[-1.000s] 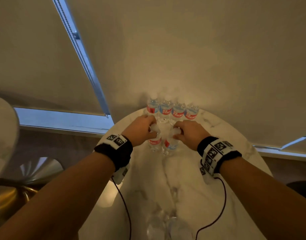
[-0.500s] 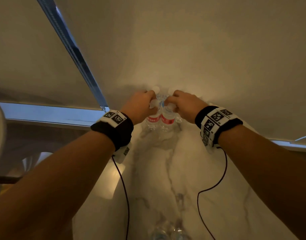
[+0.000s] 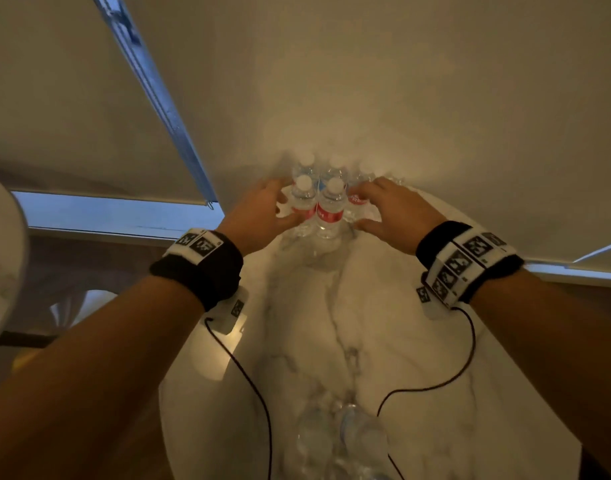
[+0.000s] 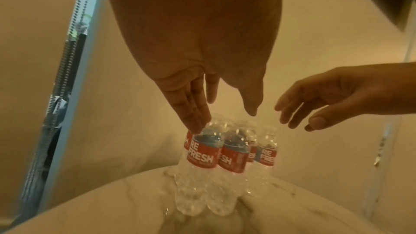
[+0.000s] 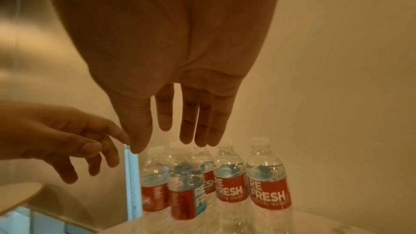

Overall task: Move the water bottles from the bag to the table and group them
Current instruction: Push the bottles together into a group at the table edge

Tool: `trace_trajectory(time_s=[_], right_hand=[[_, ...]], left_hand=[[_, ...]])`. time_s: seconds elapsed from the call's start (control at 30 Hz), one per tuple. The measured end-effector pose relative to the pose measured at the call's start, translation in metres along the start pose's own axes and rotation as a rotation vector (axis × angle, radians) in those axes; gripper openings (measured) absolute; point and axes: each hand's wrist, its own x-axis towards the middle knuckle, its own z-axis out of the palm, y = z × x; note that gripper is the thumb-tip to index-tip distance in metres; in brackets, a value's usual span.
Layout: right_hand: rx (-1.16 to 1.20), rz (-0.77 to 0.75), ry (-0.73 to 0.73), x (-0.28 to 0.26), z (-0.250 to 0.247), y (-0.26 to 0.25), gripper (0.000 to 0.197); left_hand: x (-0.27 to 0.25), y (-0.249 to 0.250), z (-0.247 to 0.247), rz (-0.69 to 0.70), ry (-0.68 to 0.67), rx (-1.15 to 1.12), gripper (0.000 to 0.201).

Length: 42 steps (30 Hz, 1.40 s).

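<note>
Bottles [image 3: 318, 202] stand clustered upright at the far edge of the surface [image 3: 366, 341], packed close to form one group. Left hand [image 3: 259, 216] and right hand [image 3: 387, 213] flank them, fingers spread, gripping nothing.

Water bottles [image 3: 329, 209]: clear, glossy ribbed plastic with matt white plastic caps and smooth printed film labels [image 5: 270, 193] in red and blue. Table [image 3: 418, 375]: polished white stone-look top with grey veining, smooth and faintly reflective; roller blind [image 3: 435, 81] behind: matt beige woven cloth, with a dull metal window frame [image 3: 151, 81] and a beaded chain [image 4: 67, 63] at its edge. Wristbands [image 3: 207, 271]: matt black knitted cloth carrying flat printed marker tags [image 3: 465, 259], with thin, smooth black cables [image 3: 248, 379] of rubbery finish.
</note>
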Motion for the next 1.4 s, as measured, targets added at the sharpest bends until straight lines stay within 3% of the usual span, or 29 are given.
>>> trace_trajectory(time_s=[0.27, 0.37, 0.47, 0.53, 0.63, 0.8, 1.17, 1.4], right_hand=[[0.11, -0.152, -0.233, -0.159, 0.028, -0.041, 0.029], [0.146, -0.203, -0.325, -0.205, 0.046, -0.05, 0.04], [0.076, -0.232, -0.421, -0.236, 0.07, -0.053, 0.049], [0.074, -0.239, -0.404, -0.246, 0.084, -0.053, 0.042], [0.147, -0.183, -0.309, -0.237, 0.087, -0.046, 0.03], [0.082, -0.008, -0.221, -0.187, 0.066, -0.007, 0.025], [-0.034, 0.204, -0.105, -0.044, 0.012, 0.067, 0.03], [-0.035, 0.235, 0.003, 0.019, 0.006, 0.081, 0.036]], left_hand=[[-0.166, 0.029, 0.023, 0.137, -0.201, -0.156, 0.027], [-0.217, 0.039, 0.035, 0.183, -0.337, -0.193, 0.031], [-0.247, 0.039, 0.052, 0.266, -0.483, -0.01, 0.051], [-0.252, 0.037, 0.061, 0.287, -0.537, 0.085, 0.048], [-0.23, 0.04, 0.063, 0.279, -0.513, 0.074, 0.036], [-0.151, 0.054, 0.061, 0.267, -0.457, 0.139, 0.035], [0.024, 0.079, 0.071, 0.32, -0.29, 0.177, 0.034], [0.087, 0.082, 0.064, 0.38, -0.253, 0.227, 0.034]])
